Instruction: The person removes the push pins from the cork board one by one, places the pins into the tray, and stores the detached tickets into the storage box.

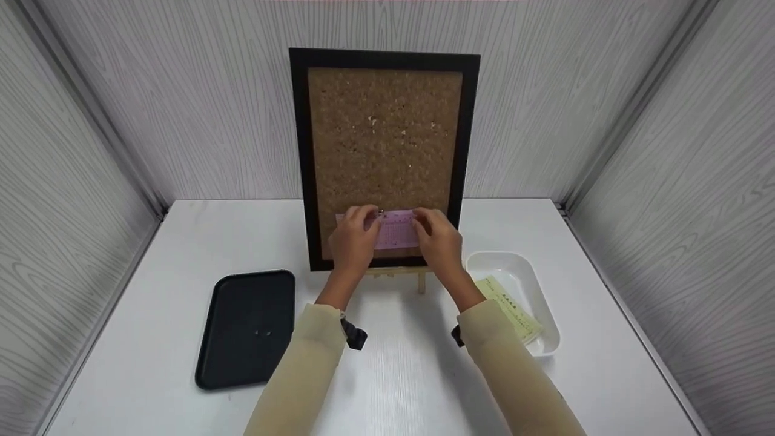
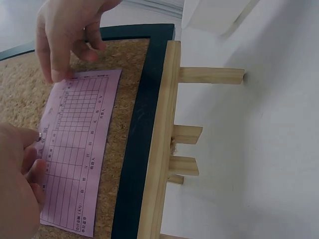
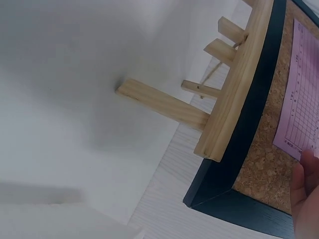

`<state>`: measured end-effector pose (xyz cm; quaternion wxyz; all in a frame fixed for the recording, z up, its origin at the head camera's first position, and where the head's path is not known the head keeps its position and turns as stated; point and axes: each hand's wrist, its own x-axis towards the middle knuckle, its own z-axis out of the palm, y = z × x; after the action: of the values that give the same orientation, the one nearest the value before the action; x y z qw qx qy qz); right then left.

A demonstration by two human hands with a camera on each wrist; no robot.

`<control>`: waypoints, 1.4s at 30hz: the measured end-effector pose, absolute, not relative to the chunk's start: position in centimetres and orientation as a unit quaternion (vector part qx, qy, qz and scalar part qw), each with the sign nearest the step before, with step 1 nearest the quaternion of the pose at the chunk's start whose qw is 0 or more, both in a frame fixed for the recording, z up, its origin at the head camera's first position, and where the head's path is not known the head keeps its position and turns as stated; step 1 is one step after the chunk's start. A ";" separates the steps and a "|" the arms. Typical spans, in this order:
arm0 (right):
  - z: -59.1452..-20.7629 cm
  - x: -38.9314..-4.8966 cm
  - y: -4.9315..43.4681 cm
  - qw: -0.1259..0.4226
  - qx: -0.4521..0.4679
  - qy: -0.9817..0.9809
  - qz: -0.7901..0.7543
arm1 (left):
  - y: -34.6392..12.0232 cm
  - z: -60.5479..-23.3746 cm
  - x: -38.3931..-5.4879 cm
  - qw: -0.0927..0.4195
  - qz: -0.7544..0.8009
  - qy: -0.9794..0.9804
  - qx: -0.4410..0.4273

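Note:
A pink printed paper slip point(image 1: 396, 231) lies against the lower part of the black-framed cork board point(image 1: 387, 139). My left hand point(image 1: 353, 239) pinches a small shiny push pin point(image 2: 39, 136) at the slip's top edge, near its middle. Over on the slip's upper right corner, my right hand point(image 1: 441, 239) holds the paper with bent fingertips. The left wrist view shows rows and columns printed on the pink slip point(image 2: 75, 149). In the right wrist view only part of the right hand point(image 3: 309, 199) appears, beside the slip's edge.
The board leans on a wooden easel point(image 2: 164, 129) with short legs. To the left lies a black tray point(image 1: 242, 327) with small shiny pieces. A white tray point(image 1: 548, 309) on the right holds yellow-green printed slips point(image 1: 508, 306). Pale panels wall in the table.

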<state>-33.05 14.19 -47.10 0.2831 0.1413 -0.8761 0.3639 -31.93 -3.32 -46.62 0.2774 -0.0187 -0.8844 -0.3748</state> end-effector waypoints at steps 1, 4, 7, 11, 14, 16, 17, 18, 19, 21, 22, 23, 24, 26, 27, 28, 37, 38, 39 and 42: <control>-47.1 -33.2 14.0 0.287 0.146 -0.877 0.357 | -3.3 -46.7 -32.0 0.277 -0.376 -0.884 -0.018; -47.0 -33.6 13.6 0.300 0.165 -0.876 0.339 | -3.1 -46.9 -32.0 0.278 -0.378 -0.883 -0.017; -46.9 -33.9 13.2 0.314 0.178 -0.875 0.322 | -2.9 -46.9 -32.1 0.282 -0.379 -0.881 -0.013; -46.7 -34.2 12.8 0.323 0.183 -0.879 0.299 | -2.6 -46.8 -32.3 0.294 -0.372 -0.880 -0.007; -46.6 -34.4 12.6 0.328 0.184 -0.881 0.286 | -2.5 -46.8 -32.4 0.303 -0.361 -0.882 -0.002; -46.5 -34.4 12.5 0.330 0.180 -0.883 0.282 | -2.4 -46.8 -32.5 0.307 -0.355 -0.883 0.001; -46.5 -34.4 12.5 0.331 0.179 -0.883 0.279 | -2.4 -46.8 -32.5 0.308 -0.354 -0.883 0.002; -46.4 -34.4 12.5 0.331 0.177 -0.885 0.276 | -2.4 -46.8 -32.4 0.309 -0.353 -0.883 0.002; -46.4 -34.4 12.5 0.330 0.174 -0.886 0.274 | -2.4 -46.8 -32.4 0.309 -0.352 -0.883 0.002; -46.4 -34.4 12.4 0.327 0.172 -0.889 0.272 | -2.3 -46.8 -32.4 0.308 -0.353 -0.883 0.003; -46.3 -34.3 12.4 0.325 0.171 -0.890 0.272 | -2.3 -46.7 -32.4 0.306 -0.355 -0.883 0.003; -46.3 -34.3 12.4 0.323 0.171 -0.890 0.272 | -2.3 -46.7 -32.4 0.305 -0.356 -0.883 0.003; -46.3 -34.3 12.4 0.321 0.170 -0.891 0.273 | -2.3 -46.7 -32.4 0.303 -0.357 -0.883 0.003; -46.2 -34.2 12.4 0.320 0.170 -0.890 0.277 | -2.3 -46.7 -32.3 0.300 -0.360 -0.883 0.003; -46.2 -34.2 12.4 0.319 0.171 -0.889 0.279 | -2.3 -46.7 -32.3 0.299 -0.362 -0.883 0.002; -46.2 -34.2 12.5 0.319 0.171 -0.889 0.281 | -2.3 -46.7 -32.4 0.299 -0.362 -0.883 0.001; -46.1 -33.7 12.9 0.318 0.178 -0.885 0.292 | -2.3 -46.6 -32.1 0.301 -0.362 -0.882 -0.015; -46.1 -33.6 13.0 0.320 0.176 -0.884 0.293 | -2.2 -46.6 -32.1 0.304 -0.356 -0.883 -0.018; -46.2 -33.6 13.1 0.322 0.174 -0.883 0.295 | -2.2 -46.6 -32.0 0.308 -0.351 -0.884 -0.021; -46.3 -33.4 13.5 0.321 0.159 -0.883 0.305 | -2.0 -46.5 -31.9 0.321 -0.333 -0.886 -0.031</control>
<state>-33.38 13.50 -46.33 0.3210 0.1587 -0.8826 0.3047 -31.90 -2.03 -46.49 0.3206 -0.0306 -0.8864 -0.3325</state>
